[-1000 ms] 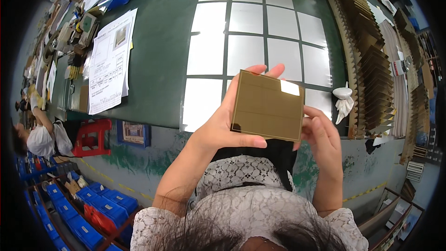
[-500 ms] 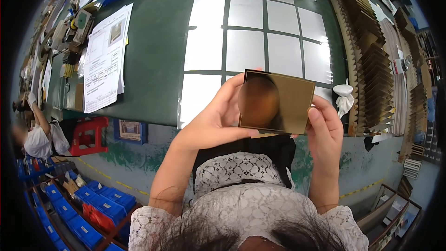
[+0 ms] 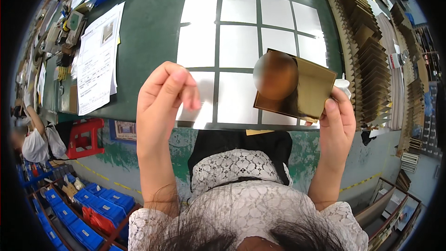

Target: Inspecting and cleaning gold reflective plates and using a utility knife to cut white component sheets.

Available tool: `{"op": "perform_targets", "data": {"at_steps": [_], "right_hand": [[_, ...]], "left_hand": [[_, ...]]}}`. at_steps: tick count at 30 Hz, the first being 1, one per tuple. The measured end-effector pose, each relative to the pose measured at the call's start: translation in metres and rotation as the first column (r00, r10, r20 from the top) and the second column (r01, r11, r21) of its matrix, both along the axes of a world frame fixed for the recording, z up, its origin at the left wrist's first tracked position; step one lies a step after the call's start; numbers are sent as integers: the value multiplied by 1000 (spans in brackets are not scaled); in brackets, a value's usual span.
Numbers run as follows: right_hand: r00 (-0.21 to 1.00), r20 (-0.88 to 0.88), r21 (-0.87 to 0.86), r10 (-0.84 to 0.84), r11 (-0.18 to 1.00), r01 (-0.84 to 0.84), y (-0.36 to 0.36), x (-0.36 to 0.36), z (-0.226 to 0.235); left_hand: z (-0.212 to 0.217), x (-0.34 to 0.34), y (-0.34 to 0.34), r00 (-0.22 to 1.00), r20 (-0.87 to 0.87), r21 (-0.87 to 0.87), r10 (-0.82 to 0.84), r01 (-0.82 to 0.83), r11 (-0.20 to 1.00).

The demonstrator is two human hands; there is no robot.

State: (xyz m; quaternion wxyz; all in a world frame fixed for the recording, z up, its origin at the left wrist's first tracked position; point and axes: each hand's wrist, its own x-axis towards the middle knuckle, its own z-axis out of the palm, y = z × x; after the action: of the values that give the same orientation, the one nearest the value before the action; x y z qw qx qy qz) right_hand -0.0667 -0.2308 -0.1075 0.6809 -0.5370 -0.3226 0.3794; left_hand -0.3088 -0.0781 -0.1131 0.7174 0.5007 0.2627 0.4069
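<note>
The left hand (image 3: 162, 97) has let go of the gold mirror sheet (image 3: 297, 88) and now hangs empty, fingers loosely curled, well to the left of it. Only the right hand (image 3: 337, 128) pinches the sheet by its lower right edge, tilted above the white tiles (image 3: 241, 42) on the green table (image 3: 148, 28), so the shiny face is now being checked one-handed.

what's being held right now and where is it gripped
The right hand holds a shiny gold square plate by its lower right edge, thumb on the face. The left hand is raised beside it, holding nothing.
</note>
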Motion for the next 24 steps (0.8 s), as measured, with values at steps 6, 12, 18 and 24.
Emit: {"op": "perform_targets", "data": {"at_steps": [6,12,18,24], "right_hand": [[996,35,13,84,996,-85,7,-4,8],[992,12,-8,128,992,-128,11,-5,9],[992,-3,-50,127,991,-127,14,-6,6],[989,21,-39,144,989,-143,15,-4,1]], "left_hand": [[6,27,-12,983,-128,-12,-129,128,992],[-8,28,-16,976,-29,-137,-217,211,968],[-15,25,-18,982,13,-270,-190,186,945],[-16,26,-18,983,-8,-255,-182,174,951]]}}
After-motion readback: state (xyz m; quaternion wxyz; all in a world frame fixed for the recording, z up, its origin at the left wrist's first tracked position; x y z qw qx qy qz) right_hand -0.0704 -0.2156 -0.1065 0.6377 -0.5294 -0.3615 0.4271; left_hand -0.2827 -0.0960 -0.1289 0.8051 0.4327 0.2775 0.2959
